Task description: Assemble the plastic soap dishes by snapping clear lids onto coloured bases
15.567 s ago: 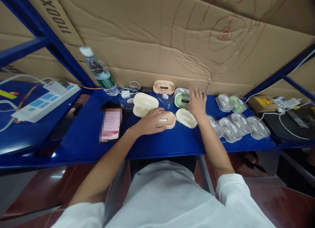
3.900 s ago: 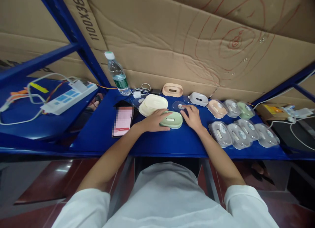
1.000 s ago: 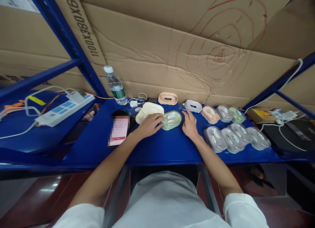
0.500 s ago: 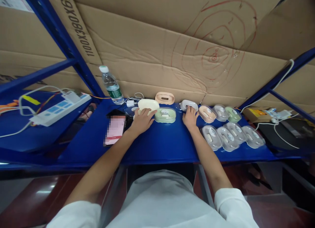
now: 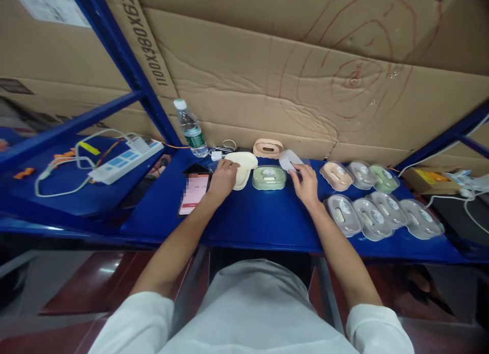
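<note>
Gripping the grey case (image 5: 287, 158) by its near edge, apparently to tilt it, the right hand (image 5: 306, 183) sits right of mid-frame; left of centre, the left hand (image 5: 224, 177) curls over cream pieces (image 5: 246, 159), its hold unclear.

So the middle box (image 5: 269, 178) sat on the desk (image 5: 244, 224) with the left box (image 5: 242, 177) just beside it under the left hand (image 5: 224, 178), the back box (image 5: 268, 148) behind it near the cardboard (image 5: 225, 58), and a tilted box (image 5: 288, 159) behind-right at the right hand (image 5: 306, 182). Off to the right were seven more, three in a back row (image 5: 360, 174) and four in a front group (image 5: 376, 219). Over left, the phone (image 5: 196, 191) lay in front of the bottle (image 5: 192, 131), a charger (image 5: 216, 155) was right of the bottle, and the power strip (image 5: 124, 163) sat past the post (image 5: 132, 71).
</note>
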Demonstrator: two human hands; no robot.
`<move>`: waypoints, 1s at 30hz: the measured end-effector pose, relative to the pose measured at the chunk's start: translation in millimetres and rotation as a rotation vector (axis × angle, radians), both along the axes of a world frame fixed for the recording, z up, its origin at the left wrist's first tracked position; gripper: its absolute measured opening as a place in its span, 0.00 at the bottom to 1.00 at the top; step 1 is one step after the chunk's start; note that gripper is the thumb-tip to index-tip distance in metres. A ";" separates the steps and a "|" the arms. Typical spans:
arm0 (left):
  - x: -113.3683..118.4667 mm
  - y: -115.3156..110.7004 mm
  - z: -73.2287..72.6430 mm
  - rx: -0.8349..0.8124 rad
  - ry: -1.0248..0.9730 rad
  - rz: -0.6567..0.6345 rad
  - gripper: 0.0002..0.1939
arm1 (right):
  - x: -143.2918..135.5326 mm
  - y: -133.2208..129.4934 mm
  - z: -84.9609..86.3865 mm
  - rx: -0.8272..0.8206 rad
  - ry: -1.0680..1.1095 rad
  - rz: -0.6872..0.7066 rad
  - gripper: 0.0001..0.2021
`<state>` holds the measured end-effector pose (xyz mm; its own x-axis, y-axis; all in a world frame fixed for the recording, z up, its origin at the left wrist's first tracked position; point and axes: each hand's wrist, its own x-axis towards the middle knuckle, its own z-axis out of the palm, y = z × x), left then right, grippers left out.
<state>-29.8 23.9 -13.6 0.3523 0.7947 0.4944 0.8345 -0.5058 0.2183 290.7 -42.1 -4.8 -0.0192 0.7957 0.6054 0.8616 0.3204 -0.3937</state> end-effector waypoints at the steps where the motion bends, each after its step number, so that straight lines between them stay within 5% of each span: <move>1: -2.9 0.7 2.4 0.010 -0.016 0.011 0.17 | -6.3 -6.1 3.2 0.017 0.001 0.063 0.19; 8: -16.5 -2.2 14.3 0.090 -0.157 0.120 0.20 | -47.9 -48.5 21.4 0.094 -0.020 0.568 0.11; 16: -5.2 -17.4 22.2 0.143 -0.354 0.024 0.18 | -59.2 -56.1 21.2 -0.057 -0.198 0.636 0.14; 23: 3.9 -27.9 25.8 0.135 -0.360 -0.079 0.17 | -53.8 -36.1 4.9 -0.202 -0.351 0.451 0.15; 30: 14.8 -48.9 34.0 0.005 -0.158 -0.423 0.16 | -12.8 -15.4 13.3 -0.206 -0.119 -0.094 0.19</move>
